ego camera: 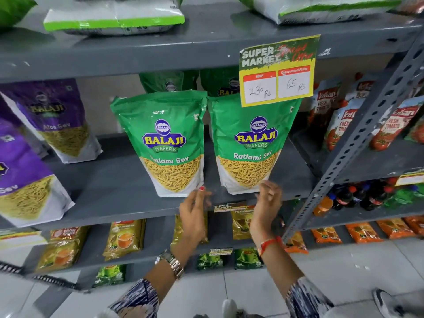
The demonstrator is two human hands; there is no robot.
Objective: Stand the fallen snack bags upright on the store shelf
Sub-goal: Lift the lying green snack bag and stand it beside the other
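Two green Ratlami Sev bags stand upright side by side on the grey shelf [119, 198]: the left green bag [165, 143] and the right green bag [250, 143]. More green bags [169, 82] stand behind them. My left hand [193, 214] hovers just below the left bag's bottom corner, fingers apart, holding nothing. My right hand [267, 203] is at the right bag's bottom edge, fingers loosely curled, empty; whether it touches the bag I cannot tell. Purple Aloo Sev bags [57, 118] lean on the shelf to the left.
A yellow price card [277, 70] hangs from the shelf above, over the right bag's top. A slotted upright post [358, 138] stands to the right, with ketchup pouches [339, 127] beyond. Tea packets [124, 237] fill the lower shelves. White and green sacks [114, 17] lie on top.
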